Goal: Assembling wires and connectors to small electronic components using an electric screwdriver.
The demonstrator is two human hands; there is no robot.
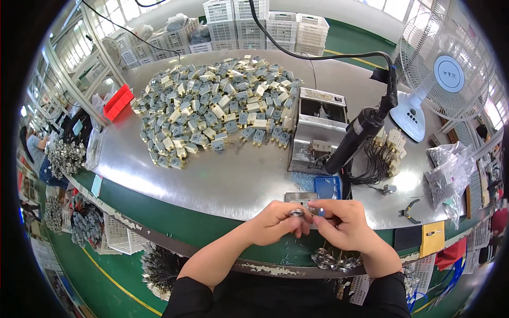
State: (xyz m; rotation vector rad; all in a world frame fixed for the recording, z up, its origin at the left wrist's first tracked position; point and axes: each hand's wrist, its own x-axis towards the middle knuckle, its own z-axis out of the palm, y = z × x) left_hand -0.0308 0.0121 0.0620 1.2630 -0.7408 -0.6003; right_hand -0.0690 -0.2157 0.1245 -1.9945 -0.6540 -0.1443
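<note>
My left hand is closed at the bench's front edge, with a small round shiny metal part between its thumb and fingers. Close beside it, my right hand pinches thumb against forefinger; a tiny piece seems to be there, too small to name. Just beyond the fingertips lies a small metal block, partly covered by my hands. A blue tray sits behind it, next to scattered small bluish pieces. Several round metal parts on wires hang together below my right hand.
A large heap of grey and cream connector-like pieces covers the far left. A metal machine and black electric screwdriver-like tool stand ahead. To the right are a fan, pliers, a plastic bag and bundled wired pieces.
</note>
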